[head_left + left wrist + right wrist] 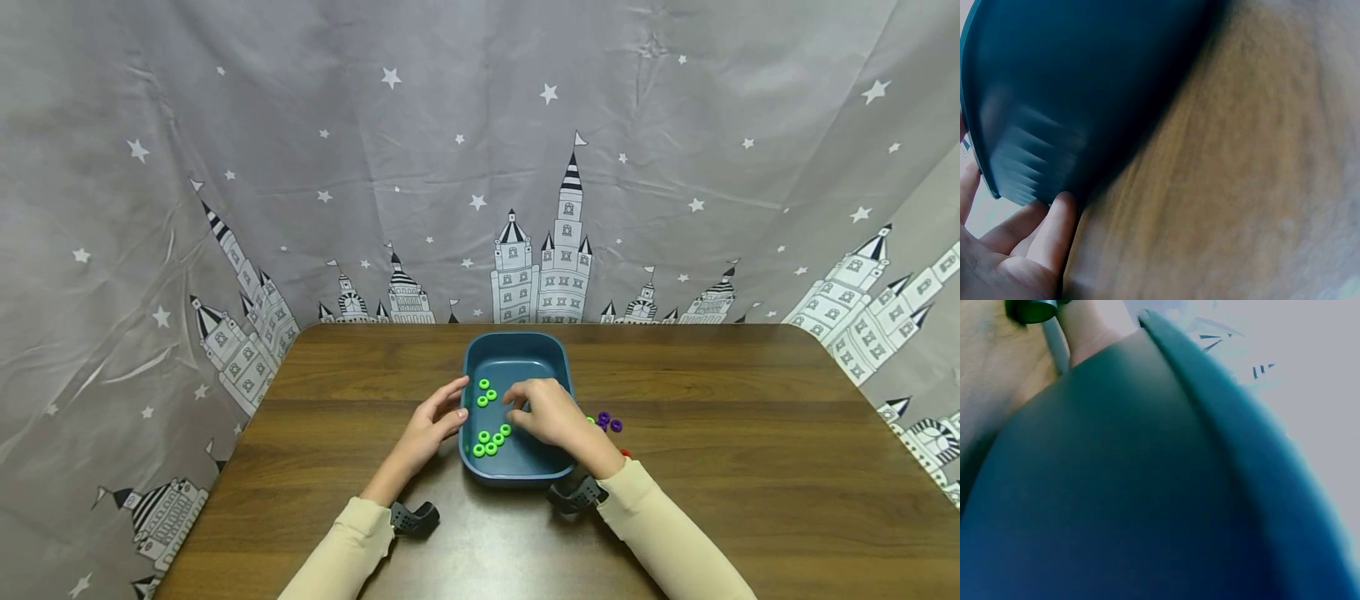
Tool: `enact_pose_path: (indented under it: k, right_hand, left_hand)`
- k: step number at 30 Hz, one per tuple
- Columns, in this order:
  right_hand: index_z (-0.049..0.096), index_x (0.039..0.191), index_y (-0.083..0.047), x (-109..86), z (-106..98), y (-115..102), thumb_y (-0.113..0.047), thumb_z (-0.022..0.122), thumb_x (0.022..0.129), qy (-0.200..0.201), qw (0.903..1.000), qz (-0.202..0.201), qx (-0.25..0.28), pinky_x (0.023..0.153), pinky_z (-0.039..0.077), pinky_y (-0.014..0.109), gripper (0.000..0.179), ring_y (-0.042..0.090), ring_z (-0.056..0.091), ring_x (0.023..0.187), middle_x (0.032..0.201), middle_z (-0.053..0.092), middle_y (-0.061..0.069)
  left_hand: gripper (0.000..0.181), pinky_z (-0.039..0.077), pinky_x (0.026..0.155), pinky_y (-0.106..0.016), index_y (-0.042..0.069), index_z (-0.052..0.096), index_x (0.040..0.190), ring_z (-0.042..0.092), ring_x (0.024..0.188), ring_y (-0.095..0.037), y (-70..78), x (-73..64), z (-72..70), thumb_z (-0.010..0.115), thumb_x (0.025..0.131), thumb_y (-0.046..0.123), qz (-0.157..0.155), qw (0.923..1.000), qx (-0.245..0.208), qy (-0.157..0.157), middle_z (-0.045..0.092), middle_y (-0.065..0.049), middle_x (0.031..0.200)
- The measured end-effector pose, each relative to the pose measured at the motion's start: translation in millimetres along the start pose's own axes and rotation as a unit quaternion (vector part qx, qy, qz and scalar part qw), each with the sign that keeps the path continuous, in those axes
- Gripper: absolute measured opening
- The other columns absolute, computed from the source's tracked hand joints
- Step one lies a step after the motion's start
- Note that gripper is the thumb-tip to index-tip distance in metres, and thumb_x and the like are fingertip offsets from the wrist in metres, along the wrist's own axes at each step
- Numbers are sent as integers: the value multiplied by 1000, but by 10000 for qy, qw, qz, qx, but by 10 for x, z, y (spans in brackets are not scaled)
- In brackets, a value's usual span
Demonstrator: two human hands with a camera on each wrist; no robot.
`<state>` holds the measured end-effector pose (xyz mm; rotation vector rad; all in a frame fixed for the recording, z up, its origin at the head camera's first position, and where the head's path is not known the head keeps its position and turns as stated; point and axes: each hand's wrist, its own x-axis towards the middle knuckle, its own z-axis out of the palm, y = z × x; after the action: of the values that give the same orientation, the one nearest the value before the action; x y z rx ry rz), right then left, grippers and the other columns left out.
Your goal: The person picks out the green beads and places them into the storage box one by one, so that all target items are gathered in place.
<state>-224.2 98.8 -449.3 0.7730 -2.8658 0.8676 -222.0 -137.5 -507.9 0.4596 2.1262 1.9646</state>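
Note:
A dark blue bin (517, 343) stands on the table with several small green rings (491, 448) along the left part of its floor. My left hand (435, 423) rests at the bin's left side, fingers spread and fairly straight. Its fingers (1060, 231) touch the outer wall in the left wrist view. Over the middle of the bin is my right hand (551, 412), its fingers bent downward. A gap shows between its index finger and thumb, with no ring visible there. In the right wrist view the bin's wall (1116, 456) fills most of the picture and hides the fingers.
Several purple rings (616, 426) lie on the wooden table (360, 367) just right of the bin. A bit of a green ring (590, 420) and a bit of red (626, 452) show beside the right forearm. A grey castle-print curtain (450, 208) hangs behind the table.

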Motion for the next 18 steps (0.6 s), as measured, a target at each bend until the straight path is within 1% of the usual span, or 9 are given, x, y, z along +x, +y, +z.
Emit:
enact_pose_path:
  k: [2, 5, 7, 9, 13, 18]
  right_hand:
    - [78, 102, -5, -12, -42, 1, -10, 76, 87, 8, 10000, -54, 72, 71, 55, 31, 16, 18, 70, 81, 86, 76, 4]
    - [78, 103, -5, -31, -115, 5, -9, 75, 88, 92, 9998, -82, 140, 69, 53, 26, 16, 13, 66, 77, 87, 76, 4]
    - [78, 103, -5, -47, -167, 22, -9, 75, 88, 216, 9996, -97, 152, 67, 51, 23, 16, 10, 63, 74, 87, 76, 4]
    - [78, 102, -4, -68, -227, 48, -9, 75, 87, 370, 9991, -96, 180, 66, 50, 22, 16, 9, 61, 73, 87, 76, 4]
    - [78, 103, -4, -129, -364, 127, -9, 74, 88, 601, 9978, 71, 269, 65, 49, 23, 16, 10, 59, 72, 89, 76, 6]
    - [77, 105, -3, -214, -510, 276, -9, 74, 89, 791, 9958, 324, 317, 63, 49, 24, 17, 12, 59, 70, 91, 76, 8]
  left_hand:
    - [57, 56, 102, -42, 5, 36, 157, 52, 135, -47, -2, -1, 3, 54, 103, 10, 2, 10000, -14, 11, 46, -32, 151]
    - [57, 55, 102, -44, 5, 37, 157, 52, 134, -47, -4, -1, 2, 54, 103, 10, -4, 10000, -9, 38, 46, -32, 151]
    - [57, 55, 103, -46, 5, 37, 156, 52, 134, -47, -5, -2, 1, 54, 103, 10, -2, 10000, -3, 50, 46, -32, 151]
    - [57, 55, 103, -46, 5, 37, 156, 52, 134, -47, -4, -3, 1, 54, 103, 10, -3, 10000, 2, 52, 46, -32, 151]
    - [57, 55, 102, -44, 5, 37, 157, 52, 134, -47, 2, -3, 6, 54, 103, 10, 9, 10000, -32, 38, 46, -32, 151]
    - [57, 56, 101, -40, 5, 37, 156, 52, 134, -46, 12, -1, 7, 55, 102, 9, 7, 10000, -25, 65, 46, -32, 151]
